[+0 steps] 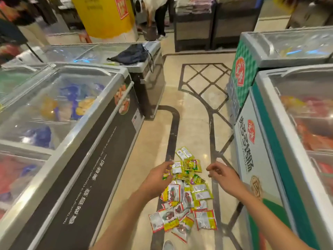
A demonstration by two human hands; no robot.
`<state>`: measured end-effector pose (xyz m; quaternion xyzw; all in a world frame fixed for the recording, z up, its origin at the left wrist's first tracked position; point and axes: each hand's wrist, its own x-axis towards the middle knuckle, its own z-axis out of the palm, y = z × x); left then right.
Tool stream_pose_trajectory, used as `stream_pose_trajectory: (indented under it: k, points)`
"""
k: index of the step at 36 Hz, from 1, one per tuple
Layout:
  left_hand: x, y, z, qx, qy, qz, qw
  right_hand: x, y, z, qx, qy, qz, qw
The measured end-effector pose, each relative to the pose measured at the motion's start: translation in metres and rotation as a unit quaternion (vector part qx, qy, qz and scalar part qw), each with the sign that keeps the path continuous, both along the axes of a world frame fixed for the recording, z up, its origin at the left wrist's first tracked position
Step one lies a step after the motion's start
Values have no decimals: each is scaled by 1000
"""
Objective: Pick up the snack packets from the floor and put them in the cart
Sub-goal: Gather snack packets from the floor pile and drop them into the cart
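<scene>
A heap of yellow, green and red snack packets (185, 199) lies scattered on the floor (194, 123) of a shop aisle, between the left freezer (72, 114) and the right freezer (297, 141). Both hands stretch over the heap's far end, probably to start gathering. The right hand (223, 175) is loosely curled and holds nothing. The left hand (158, 175) curls beside a small packet; whether it grips it is unclear. No cart is visible.
</scene>
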<state>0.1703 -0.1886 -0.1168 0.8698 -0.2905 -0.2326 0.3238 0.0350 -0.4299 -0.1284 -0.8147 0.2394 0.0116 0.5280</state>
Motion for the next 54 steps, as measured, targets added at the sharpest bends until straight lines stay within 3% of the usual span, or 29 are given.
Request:
stream_pose_trajectory:
  k: [11,16,27,34,39,45,51,54]
  points:
    - [18,-10,-70,11,63,-73,995,-23,9,-38,-13,92,-72,993]
    - [39,-7,-99,-9,65,-70,995,-12,17,-54,-18,134,-64,989]
    - [61,-9,-165,47,145,-44,987,28,12,-127,-28,203,-21,979]
    - [81,-11,-233,94,138,-43,985,51,5,-226,-2,251,7,968]
    - [96,-27,-314,123,139,-65,980,67,0,-316,-15,273,45,961]
    - [107,-45,-466,195,93,-90,972,81,-26,-453,-49,261,66,962]
    - [126,-53,-624,301,0,-148,942,62,-73,-620,-41,305,59,950]
    - [129,-58,-688,317,-30,-163,934,47,-87,-695,-92,301,110,943]
